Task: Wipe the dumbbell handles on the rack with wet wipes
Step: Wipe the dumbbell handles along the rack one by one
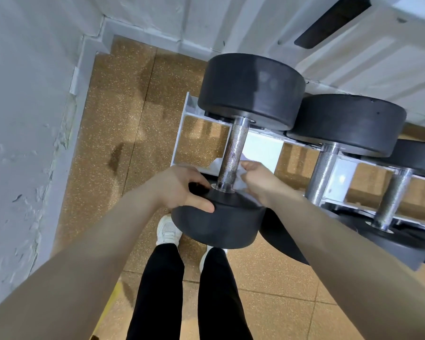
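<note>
1. The left hand (179, 187) curled over the near head of the first dumbbell (231, 153) on the white rack (182, 123); a nudge could have rolled it off toward the shoes.
2. The right hand (258, 182) pinched the wet wipe (239, 181) against the handle's lower end; the wipe was mostly hidden, so its wrap was unclear.

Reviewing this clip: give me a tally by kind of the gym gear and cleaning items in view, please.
Dumbbells on the rack: 3, namely the nearest, the middle and the far right one, partly cut off
Wet wipes: 1, held by the right hand against the nearest handle
Racks: 1
Total: 5
The left hand grips the nearest dumbbell's front weight.
</note>
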Motion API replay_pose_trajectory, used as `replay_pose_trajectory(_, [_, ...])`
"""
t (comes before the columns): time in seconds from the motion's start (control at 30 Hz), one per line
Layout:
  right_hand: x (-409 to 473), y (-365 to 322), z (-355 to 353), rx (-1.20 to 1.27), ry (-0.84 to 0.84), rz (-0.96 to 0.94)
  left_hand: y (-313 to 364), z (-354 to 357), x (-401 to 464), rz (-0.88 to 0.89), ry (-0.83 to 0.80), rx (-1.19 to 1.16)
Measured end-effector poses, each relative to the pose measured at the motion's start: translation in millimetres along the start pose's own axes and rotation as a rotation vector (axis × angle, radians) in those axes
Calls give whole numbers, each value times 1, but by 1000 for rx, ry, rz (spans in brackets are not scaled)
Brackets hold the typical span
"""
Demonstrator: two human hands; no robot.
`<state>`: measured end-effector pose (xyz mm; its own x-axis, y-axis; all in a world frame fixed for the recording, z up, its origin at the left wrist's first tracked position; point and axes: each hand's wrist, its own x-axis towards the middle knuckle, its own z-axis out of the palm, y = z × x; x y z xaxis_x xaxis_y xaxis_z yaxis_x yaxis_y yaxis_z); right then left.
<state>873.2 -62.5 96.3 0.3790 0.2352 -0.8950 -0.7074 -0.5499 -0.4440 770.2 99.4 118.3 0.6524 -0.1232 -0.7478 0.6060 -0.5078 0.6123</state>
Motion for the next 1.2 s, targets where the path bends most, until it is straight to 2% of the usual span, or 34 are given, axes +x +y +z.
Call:
replay_pose_trajectory(0.2, [5,-43,-5,172,136,-131,-3,3,0,16,8,-35])
replay_pose_trajectory(0.27, [4,-37,-2,78,138,-132,-4,4,0,21,13,-50])
replay_pose_trajectory(0.4, [-10,-14,-9,-378,112,6,-4,5,-1,13,27,-43])
replay_pose_trajectory(0.47, [-21,-17,-14,-463,99,45,-5,7,-2,6,32,-41])
replay_pose_trajectory(0.53, [-27,-31,-18,-410,192,-97,-5,8,-5,1,46,-78])
replay_pose_trajectory(0.6, [-27,-44,-18,-394,282,-366,-6,9,-6,-7,57,-113])
replay_pose_trajectory(0.63, [-24,-47,-17,-512,330,-520,-7,10,-6,-8,58,-114])
replay_pose_trajectory(0.7, [-18,-47,-11,-919,392,-791,-9,10,-5,3,63,-101])
replay_pose_trajectory(0.83, [1,-27,-1,-1559,321,-1058,-12,12,-3,38,88,-81])
replay_pose_trajectory(0.9, [4,-15,1,-1782,291,-1088,-13,14,-3,48,100,-68])
replay_pose_trajectory(1.0, [-2,-8,3,-1942,129,-1164,-14,15,-3,64,113,-48])
replay_pose_trajectory(1.07, [-3,-16,1,-2015,119,-1259,-14,15,-2,67,112,-42])
replay_pose_trajectory(1.1, [-1,-26,0,-2053,141,-1245,-14,15,-3,67,110,-46])
replay_pose_trajectory(1.2, [4,-55,3,-2164,264,-1049,-14,15,-3,59,107,-77])
